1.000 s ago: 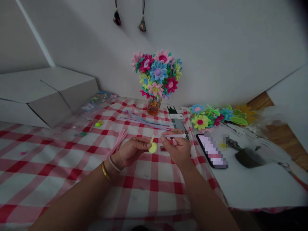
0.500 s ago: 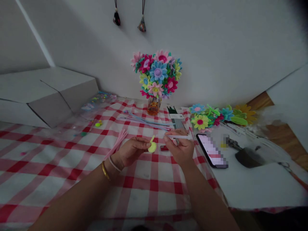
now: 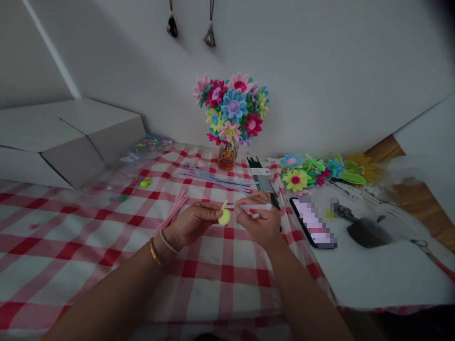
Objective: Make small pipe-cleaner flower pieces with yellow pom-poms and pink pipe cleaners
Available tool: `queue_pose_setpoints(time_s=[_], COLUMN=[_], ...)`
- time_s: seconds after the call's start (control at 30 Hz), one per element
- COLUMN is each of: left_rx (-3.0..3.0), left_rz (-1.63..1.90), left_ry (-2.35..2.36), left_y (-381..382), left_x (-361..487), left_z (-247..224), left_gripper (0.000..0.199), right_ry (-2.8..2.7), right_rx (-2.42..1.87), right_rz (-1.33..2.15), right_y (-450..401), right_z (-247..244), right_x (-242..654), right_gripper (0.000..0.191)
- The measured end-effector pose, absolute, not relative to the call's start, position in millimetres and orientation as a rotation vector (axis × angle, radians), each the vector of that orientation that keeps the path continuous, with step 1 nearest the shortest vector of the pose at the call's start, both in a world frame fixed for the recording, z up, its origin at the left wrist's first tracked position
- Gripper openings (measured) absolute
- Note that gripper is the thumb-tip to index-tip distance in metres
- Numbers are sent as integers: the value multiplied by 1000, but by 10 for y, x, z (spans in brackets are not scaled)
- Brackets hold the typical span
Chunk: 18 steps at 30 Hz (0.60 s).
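Pinched between the fingertips of my left hand [image 3: 197, 222] is a small yellow disc [image 3: 224, 217] with a short tail standing up from it. My right hand [image 3: 259, 220] is closed round a thin white stick [image 3: 256, 206], held level, its tip close to the yellow tail. Whether tip and tail touch cannot be made out. Pink stems [image 3: 173, 212] lie on the cloth just behind my left hand. Blue and lilac stems [image 3: 216, 180] lie beyond both hands.
A vase [image 3: 226, 157] of fuzzy flowers stands at the back. A white box [image 3: 71, 137] and plastic bags are at the left. On the right are a phone [image 3: 313, 222], loose flowers [image 3: 296, 180] and a dark roll of tape [image 3: 368, 232].
My right hand has moved slightly left and down, bringing the white stick's tip closer to the yellow piece. My left hand has barely moved.
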<state>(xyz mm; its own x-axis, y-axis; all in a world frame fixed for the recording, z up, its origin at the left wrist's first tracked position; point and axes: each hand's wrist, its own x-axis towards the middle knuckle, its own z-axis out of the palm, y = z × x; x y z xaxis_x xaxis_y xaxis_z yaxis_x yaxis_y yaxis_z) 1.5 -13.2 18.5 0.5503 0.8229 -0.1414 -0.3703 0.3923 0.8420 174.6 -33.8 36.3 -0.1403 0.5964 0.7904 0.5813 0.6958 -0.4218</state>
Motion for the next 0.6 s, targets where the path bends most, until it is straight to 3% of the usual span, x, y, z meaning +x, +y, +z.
queue_pose_setpoints(time_s=[0.6], left_rx=[820], left_rz=[815], left_ry=[631], left_y=[-119], left_x=[3], left_z=[152], left_gripper=[3], right_ry=[-1806], right_rx=[-913], right_rz=[10], right_y=[-352], right_z=[386], right_x=[1755], right_gripper=[7])
